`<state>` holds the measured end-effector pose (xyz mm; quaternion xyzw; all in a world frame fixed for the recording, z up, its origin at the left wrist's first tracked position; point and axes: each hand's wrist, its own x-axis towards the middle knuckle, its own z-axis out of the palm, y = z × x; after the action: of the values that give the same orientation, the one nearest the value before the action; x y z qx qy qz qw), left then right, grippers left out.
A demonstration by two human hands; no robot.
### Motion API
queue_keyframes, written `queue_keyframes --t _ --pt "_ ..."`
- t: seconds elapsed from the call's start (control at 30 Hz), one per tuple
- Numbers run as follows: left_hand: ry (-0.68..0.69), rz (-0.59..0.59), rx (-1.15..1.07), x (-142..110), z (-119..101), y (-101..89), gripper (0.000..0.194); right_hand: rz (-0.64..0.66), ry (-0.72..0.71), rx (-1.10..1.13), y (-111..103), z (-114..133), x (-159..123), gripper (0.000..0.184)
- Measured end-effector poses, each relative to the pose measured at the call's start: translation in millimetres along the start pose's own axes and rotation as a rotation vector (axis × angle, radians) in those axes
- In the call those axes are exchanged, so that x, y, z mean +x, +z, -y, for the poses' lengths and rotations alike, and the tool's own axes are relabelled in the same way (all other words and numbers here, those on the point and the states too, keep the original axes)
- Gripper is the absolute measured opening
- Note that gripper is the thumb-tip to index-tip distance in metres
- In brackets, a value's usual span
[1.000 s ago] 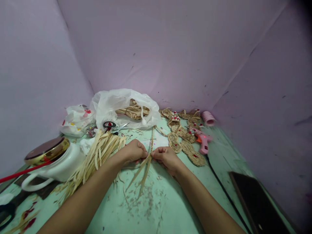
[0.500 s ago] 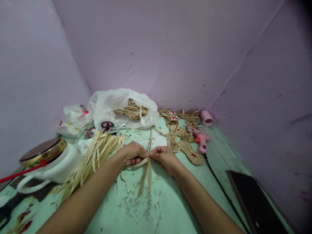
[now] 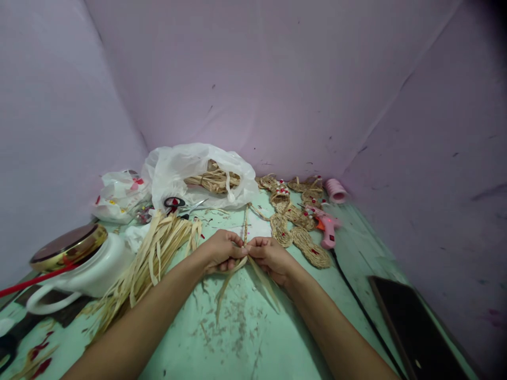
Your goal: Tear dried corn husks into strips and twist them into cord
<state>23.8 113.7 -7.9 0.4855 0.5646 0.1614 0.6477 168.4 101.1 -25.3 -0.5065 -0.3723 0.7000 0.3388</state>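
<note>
My left hand point(image 3: 224, 252) and my right hand point(image 3: 269, 256) meet over the middle of the table, fingertips pinched together on a braid of raffia point(image 3: 245, 221). The braid runs away from me toward a plastic bag, and loose raffia strands point(image 3: 263, 282) hang toward me below my fingers, spread apart. One strand passes under my left hand. Beyond my right hand lie coiled, braided flower-like shapes point(image 3: 281, 229) with small red and white beads. A bundle of pale raffia strips point(image 3: 158, 253) lies left of my left hand.
A white plastic bag point(image 3: 170, 169) holds more raffia. Scissors point(image 3: 184, 206) lie before it. At right are a pink glue gun point(image 3: 328, 229) with a black cord, a pink spool point(image 3: 336, 191) and a dark flat phone-like object point(image 3: 415, 327). A white pitcher-like vessel point(image 3: 99, 269) stands left.
The loose strand ends have fanned out, one swinging right under my right hand. My hands have drawn closer together, fingertips now touching at the braid.
</note>
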Motion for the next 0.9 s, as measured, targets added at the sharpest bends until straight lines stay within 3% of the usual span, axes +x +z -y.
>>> queue_keyframes --t 0.2,0.3,0.4,0.5,0.57,0.63,0.73,0.77,0.83,0.9 --pt "0.035 0.012 -0.015 1 -1 4.0 0.020 -0.023 0.016 0.015 4 0 -1 0.025" --pt "0.068 0.059 0.044 0 0 -2.9 0.021 -0.030 -0.001 -0.002 3 -2 0 0.021" --pt "0.049 0.232 0.194 -3 3 -27.3 0.023 -0.022 -0.002 -0.008 1 -4 1 0.018" --pt "0.010 0.395 0.366 -11 3 -64.9 0.018 -0.004 0.006 -0.012 0 -4 1 0.017" --pt "-0.036 0.282 0.488 -19 -3 -84.8 0.017 0.003 0.012 -0.008 0 -3 1 0.017" --pt "-0.001 0.098 0.523 -28 -12 -89.9 0.022 0.008 0.015 0.005 0 -2 0 0.017" --pt "0.105 -0.191 0.286 -34 -26 -64.3 0.032 0.014 0.015 0.050 1 0 -2 0.019" --pt "0.085 -0.212 0.194 -33 -28 -49.9 0.034 0.020 0.011 0.070 1 1 -2 0.020" --pt "0.010 -0.116 0.048 -29 -29 -21.2 0.031 0.036 -0.008 0.111 1 1 -3 0.022" --pt "-0.039 0.006 -0.048 -23 -25 -1.0 0.017 0.050 -0.030 0.136 1 1 -3 0.024"
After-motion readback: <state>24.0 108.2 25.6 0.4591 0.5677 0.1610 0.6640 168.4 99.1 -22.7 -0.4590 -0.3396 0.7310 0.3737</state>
